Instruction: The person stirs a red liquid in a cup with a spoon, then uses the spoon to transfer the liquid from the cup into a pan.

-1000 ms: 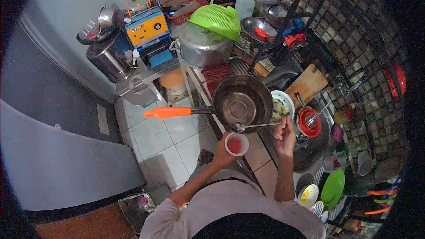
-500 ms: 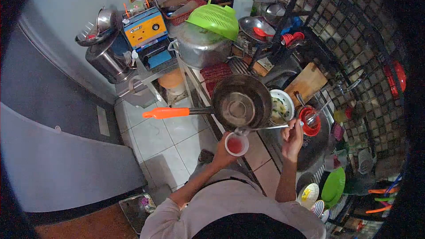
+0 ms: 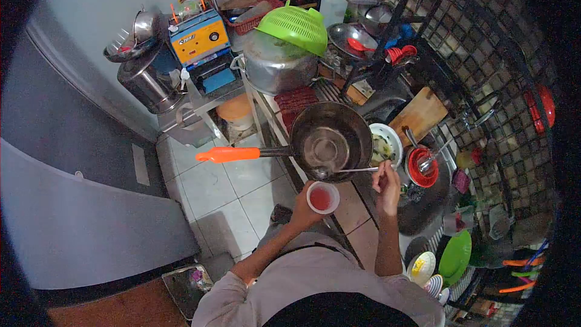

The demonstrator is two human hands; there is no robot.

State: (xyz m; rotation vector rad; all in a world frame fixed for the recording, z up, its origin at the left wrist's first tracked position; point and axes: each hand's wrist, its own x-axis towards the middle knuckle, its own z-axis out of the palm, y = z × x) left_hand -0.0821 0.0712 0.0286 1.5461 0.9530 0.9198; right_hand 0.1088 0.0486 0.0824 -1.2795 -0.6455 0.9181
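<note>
My left hand is wrapped round a whitish cup with red contents. My right hand pinches the handle of a metal ladle, whose bowl is over the near edge of a dark pan, just above the cup. An orange-handled grip extends left from this pan. Right of the pan, behind my right hand, is a white bowl with pale and dark pieces inside.
A large metal pot carries a green colander. Red bowls sit in the sink beside a wooden board. A green plate stands at the lower right. Left of the pot is an orange-and-blue box.
My right hand has moved left and slightly down with the ladle. The ladle bowl has shifted left and up, toward the pan. My left hand and the cup have hardly moved.
</note>
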